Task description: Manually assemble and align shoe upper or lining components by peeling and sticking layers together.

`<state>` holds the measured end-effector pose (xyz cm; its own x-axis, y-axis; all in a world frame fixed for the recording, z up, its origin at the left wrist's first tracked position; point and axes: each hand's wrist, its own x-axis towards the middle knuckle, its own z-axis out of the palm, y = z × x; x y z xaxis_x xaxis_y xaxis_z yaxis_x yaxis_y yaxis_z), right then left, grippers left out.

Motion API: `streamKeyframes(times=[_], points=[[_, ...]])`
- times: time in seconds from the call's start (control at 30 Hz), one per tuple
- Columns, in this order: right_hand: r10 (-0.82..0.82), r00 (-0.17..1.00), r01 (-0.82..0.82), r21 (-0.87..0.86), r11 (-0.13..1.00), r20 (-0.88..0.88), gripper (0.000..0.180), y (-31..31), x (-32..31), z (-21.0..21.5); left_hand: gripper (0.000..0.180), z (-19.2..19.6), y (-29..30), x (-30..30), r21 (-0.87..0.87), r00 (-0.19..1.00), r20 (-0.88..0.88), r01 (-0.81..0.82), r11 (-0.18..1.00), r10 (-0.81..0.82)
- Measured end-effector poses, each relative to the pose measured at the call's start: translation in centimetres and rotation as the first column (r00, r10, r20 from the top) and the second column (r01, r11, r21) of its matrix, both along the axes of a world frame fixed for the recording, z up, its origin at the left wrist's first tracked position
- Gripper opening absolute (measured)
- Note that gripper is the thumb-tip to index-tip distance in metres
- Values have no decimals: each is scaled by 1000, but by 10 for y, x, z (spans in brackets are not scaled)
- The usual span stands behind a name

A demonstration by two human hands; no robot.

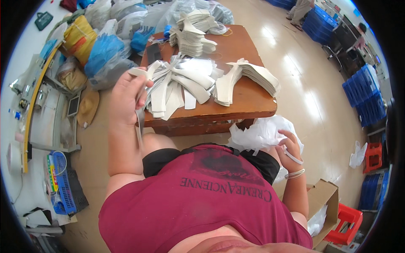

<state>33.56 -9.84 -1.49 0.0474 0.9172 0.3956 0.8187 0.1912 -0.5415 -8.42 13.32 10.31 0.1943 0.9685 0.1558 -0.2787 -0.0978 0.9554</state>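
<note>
My left hand (133,90) is raised at the table's left edge, its fingers closed on a thin off-white cut piece (140,72). A narrow end of it hangs below the hand. Right beside it on the wooden table (194,118), similar curved white pieces (179,82) lie fanned out in a loose heap. Over my lap on the right, my right hand (289,147) has its bent fingers on the edge of a crumpled white plastic bag (261,133). A pale loop and a bracelet circle that hand and wrist.
A neat stack of curved pieces (244,80) sits on the table's right, with more stacks (192,36) at its far end. Filled plastic bags (109,55) crowd the far left. At lower right stand a cardboard box (322,196) and a red stool (346,225). Blue crates (365,97) line the right.
</note>
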Motion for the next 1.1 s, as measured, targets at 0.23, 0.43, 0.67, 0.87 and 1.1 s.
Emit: streamKeyframes(times=[0.23, 0.43, 0.67, 0.87, 1.1], points=[[286, 495, -327, 129, 936, -821, 25, 55, -47, 3, 19, 12, -27, 64, -31, 930, -83, 356, 934, -357], [227, 133, -414, 154, 897, -965, 51, 88, -76, -4, 19, 6, -42, 122, -222, 745, -21, 646, 730, -666], [119, -136, -163, 140, 977, -984, 20, 72, -62, -21, 19, -27, -28, 142, -397, 746, 70, 629, 668, -662], [301, -280, -2, 315, 949, -911, 23, 71, -33, -32, 24, -57, -5, 154, -488, 727, 100, 631, 603, -680], [4, -105, 242, -21, 970, -994, 20, 81, -19, -43, 26, -71, 10, 168, -544, 705, 86, 625, 559, -704]])
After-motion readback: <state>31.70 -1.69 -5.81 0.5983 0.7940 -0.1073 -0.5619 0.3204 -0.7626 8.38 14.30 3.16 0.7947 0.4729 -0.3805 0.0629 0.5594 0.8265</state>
